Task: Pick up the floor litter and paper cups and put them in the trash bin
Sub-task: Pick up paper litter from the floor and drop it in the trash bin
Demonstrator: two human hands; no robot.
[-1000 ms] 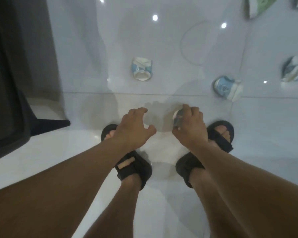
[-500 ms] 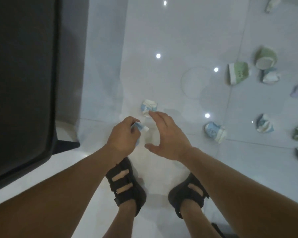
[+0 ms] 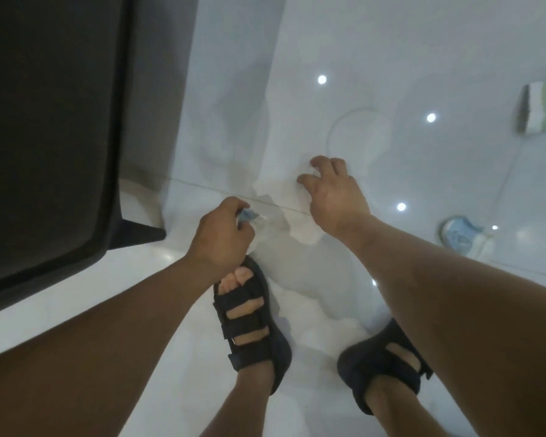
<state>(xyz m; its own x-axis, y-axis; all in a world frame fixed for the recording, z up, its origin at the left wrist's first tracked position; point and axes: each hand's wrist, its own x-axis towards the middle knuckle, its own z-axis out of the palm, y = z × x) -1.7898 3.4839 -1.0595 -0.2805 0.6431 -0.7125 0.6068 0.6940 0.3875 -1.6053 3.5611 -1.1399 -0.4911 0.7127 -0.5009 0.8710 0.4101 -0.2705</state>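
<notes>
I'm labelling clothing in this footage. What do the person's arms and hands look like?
The left forearm and right forearm are bare, with no sleeves in view. The left hand and right hand wear no gloves; no watch, bracelet or ring shows. The feet wear black strapped sandals.

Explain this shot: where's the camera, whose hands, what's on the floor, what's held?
No machine here: a person wears one wide-angle camera on the head, looking down past their own arms. The left hand holds a small crumpled blue-and-white piece of litter. The right hand reaches to the glossy white floor, fingers bent; what is under them is hidden. A blue cup and a green cup lie on the floor at right. A large dark object fills the left. Black sandals show below.
</notes>
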